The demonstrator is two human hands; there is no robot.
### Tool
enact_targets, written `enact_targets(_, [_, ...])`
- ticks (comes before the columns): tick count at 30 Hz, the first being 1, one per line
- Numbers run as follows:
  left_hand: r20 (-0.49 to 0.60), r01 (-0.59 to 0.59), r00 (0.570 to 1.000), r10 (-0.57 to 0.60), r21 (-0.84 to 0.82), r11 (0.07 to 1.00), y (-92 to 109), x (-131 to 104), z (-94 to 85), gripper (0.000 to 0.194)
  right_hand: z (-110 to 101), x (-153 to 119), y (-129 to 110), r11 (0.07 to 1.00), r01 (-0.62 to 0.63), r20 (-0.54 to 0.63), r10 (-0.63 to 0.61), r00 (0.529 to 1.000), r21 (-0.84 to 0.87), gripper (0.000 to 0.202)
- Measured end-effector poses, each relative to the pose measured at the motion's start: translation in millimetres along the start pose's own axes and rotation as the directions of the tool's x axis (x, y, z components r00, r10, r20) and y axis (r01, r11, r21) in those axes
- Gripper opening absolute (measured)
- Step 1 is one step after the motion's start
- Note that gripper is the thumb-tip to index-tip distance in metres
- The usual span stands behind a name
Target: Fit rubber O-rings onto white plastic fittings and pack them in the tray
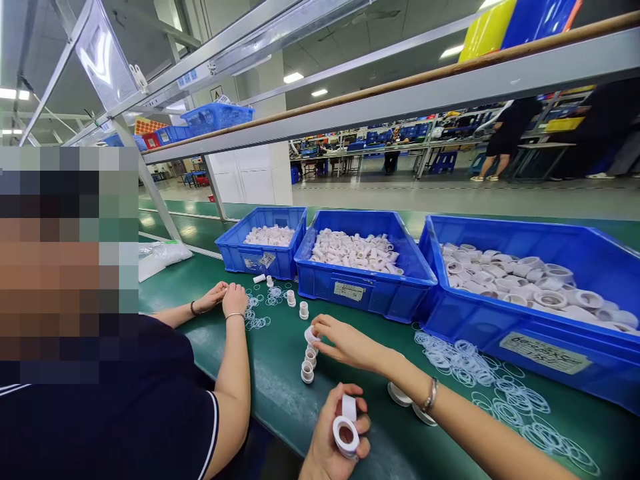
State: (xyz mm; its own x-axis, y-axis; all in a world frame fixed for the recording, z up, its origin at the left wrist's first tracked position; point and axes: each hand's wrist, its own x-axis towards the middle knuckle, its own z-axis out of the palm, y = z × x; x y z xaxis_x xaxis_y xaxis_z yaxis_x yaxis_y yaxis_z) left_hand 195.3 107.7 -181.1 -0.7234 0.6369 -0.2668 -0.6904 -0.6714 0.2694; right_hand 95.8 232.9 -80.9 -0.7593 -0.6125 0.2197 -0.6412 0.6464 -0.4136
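Observation:
My left hand [333, 433], low in the middle, has its fingers curled round white plastic collars [345, 437]; at least two show, one facing me with its round hole. My right hand [345, 341] reaches across the green bench, thumb and fingers closed about a white ring-shaped piece [311, 335]. That piece sits at the far end of a short row of small white flanged sleeves [307, 372]. Larger white round pieces [399, 395] lie under my right forearm, partly hidden by it.
Three blue bins [367, 303] of white plastic parts stand along the back. Loose clear rings [470, 363] lie before the right bin, others [257, 323] near a co-worker's hands [233, 300] at left. More sleeves [303, 310] stand between. A shelf rail [350, 107] crosses above.

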Motion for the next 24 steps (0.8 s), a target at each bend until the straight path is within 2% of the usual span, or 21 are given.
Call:
enact_targets(3, [-0.016, -0.001, 1.000, 0.001, 0.008, 1.000, 0.2, 0.3, 0.9, 0.036, 2.8, 4.2, 5.5, 0.996, 0.060, 0.067, -0.055, 0.996, -0.071, 0.021])
enact_targets(7, [-0.025, 0.004, 1.000, -0.004, 0.024, 1.000, 1.0, -0.3, 1.5, 0.034, -3.0, -3.0, 11.8, 0.981, 0.082, 0.113, -0.063, 0.992, -0.174, 0.027])
enact_targets(12, [0.014, 0.008, 1.000, -0.008, 0.025, 1.000, 0.3, -1.3, -1.2, 0.030, -13.3, -31.6, 21.3, 0.960, 0.069, 0.133, -0.033, 0.991, -0.271, 0.032])
enact_targets(16, [0.052, 0.000, 0.999, 0.000, 0.009, 1.000, 1.6, -2.3, -1.2, 0.035, -21.9, -59.0, 22.2, 0.950, 0.047, 0.130, -0.007, 0.991, -0.308, 0.030])
enact_targets(20, [0.061, 0.018, 0.998, -0.019, 0.019, 1.000, 3.3, -4.1, 2.7, 0.041, -33.0, -81.5, 2.0, 0.946, -0.013, 0.073, 0.039, 0.997, -0.325, 0.028])
enact_targets(24, [0.046, 0.017, 0.999, -0.022, 0.095, 0.995, 1.0, -3.7, 6.1, 0.048, -29.6, -96.9, -35.1, 0.990, -0.032, 0.058, 0.040, 0.998, -0.138, 0.019])
